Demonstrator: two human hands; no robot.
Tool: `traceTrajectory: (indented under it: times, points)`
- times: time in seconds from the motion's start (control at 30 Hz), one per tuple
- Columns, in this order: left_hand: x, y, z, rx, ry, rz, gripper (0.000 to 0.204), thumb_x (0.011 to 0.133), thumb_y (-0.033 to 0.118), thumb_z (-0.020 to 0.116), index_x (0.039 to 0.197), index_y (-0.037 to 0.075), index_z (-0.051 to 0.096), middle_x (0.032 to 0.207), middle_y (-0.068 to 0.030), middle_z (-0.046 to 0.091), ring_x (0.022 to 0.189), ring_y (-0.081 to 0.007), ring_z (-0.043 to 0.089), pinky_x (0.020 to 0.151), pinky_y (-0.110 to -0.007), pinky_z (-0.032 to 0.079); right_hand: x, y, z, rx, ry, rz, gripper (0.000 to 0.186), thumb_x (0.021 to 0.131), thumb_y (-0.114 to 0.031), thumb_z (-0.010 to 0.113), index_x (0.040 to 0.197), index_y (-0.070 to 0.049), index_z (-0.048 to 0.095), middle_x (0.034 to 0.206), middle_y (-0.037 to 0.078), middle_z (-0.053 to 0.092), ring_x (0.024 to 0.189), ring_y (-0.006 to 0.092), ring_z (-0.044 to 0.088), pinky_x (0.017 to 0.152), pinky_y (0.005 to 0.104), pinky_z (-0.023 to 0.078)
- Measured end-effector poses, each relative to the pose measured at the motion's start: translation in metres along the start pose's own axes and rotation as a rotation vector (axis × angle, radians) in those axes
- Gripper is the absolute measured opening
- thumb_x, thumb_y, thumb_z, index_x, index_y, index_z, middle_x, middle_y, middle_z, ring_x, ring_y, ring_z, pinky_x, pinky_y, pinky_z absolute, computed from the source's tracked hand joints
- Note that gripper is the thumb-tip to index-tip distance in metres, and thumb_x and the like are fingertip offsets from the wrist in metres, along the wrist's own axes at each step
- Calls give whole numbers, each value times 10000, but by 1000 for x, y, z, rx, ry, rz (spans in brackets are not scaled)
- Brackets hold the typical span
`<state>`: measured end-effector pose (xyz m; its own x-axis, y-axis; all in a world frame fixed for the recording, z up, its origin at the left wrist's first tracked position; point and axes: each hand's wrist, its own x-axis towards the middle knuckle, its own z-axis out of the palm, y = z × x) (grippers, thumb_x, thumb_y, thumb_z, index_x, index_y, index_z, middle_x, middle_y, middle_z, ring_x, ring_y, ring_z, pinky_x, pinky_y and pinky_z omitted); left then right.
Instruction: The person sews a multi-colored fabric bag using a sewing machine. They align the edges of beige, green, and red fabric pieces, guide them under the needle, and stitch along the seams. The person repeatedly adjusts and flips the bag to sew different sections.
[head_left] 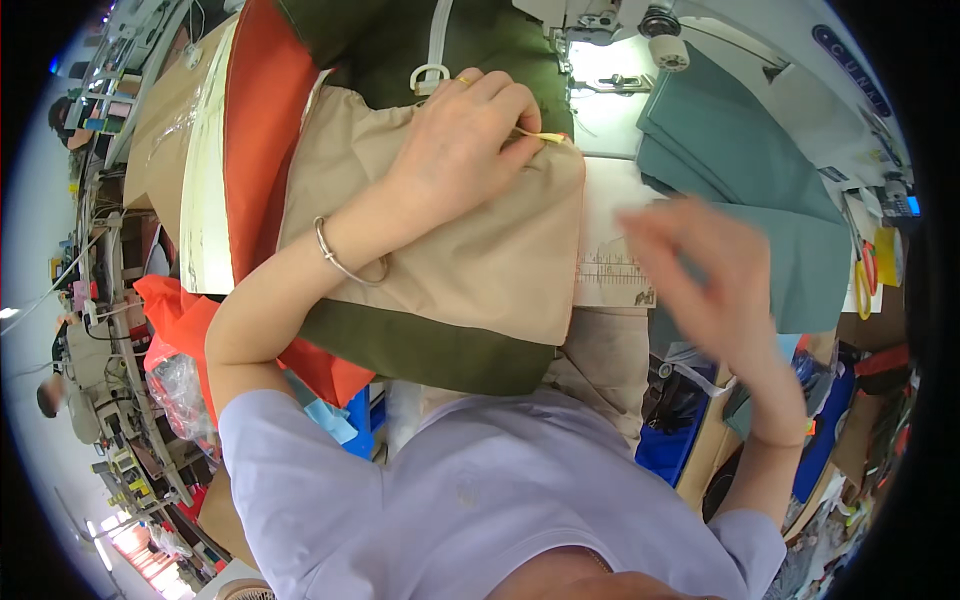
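Note:
A beige fabric piece lies over dark green cloth on the sewing table. My left hand rests on the beige piece near its upper right corner. Its thumb and index finger pinch the fabric there, where a small yellow strip pokes out. Just above that hand, a white strap with a D-shaped ring lies on the green cloth. My right hand is in the air right of the beige piece, above a ruler-marked plate. Motion smears its fingers, and nothing shows clearly in them.
The sewing machine's lit needle area lies beyond my hands. Folded teal cloth is stacked at the right, with yellow-handled scissors farther out. Orange cloth and cardboard border the left side. A blue bin stands below the table edge.

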<state>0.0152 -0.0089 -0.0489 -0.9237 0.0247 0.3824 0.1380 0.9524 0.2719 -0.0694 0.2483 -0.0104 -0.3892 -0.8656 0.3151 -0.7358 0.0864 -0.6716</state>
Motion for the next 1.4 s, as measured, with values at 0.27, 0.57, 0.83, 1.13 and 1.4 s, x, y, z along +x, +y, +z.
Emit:
traceTrajectory:
  times: [0.27,0.57,0.83,1.13,1.4]
  points:
    - [15,-7,-22,-749,-133,-300,123,950,73,682,1047,2,706,922,-6,707,811,-83,613,731,-244,492,82,45,30,307,-45,246,229,887,-173,769,1034,0,740,851,68,725,753,101,686,653,253,527]
    - [10,-15,-23,-1041,-122,-408,148,942,49,699,1070,-21,727,944,10,706,829,-39,609,723,-191,489,75,51,34,817,-72,306,174,943,-49,715,1080,59,718,971,40,726,905,65,670,792,214,549]
    - [3,-6,-8,-659,21,-173,250,863,38,736,1108,-10,727,964,-48,738,844,-96,677,629,-232,533,71,57,47,601,36,311,200,922,-93,751,1078,30,733,937,42,745,821,59,664,721,220,540]
    - [2,-11,-5,-783,-81,-199,200,949,20,635,1128,-41,697,960,-63,733,836,-112,672,715,-284,539,73,51,48,370,173,217,148,864,-86,796,967,-6,727,839,34,727,730,79,681,678,222,544]
    - [7,-9,-10,-978,-134,-352,195,965,62,661,1123,-42,709,929,-24,720,801,-47,625,695,-214,503,72,56,47,557,153,245,135,884,-69,777,987,-4,718,882,30,734,759,58,674,697,217,546]
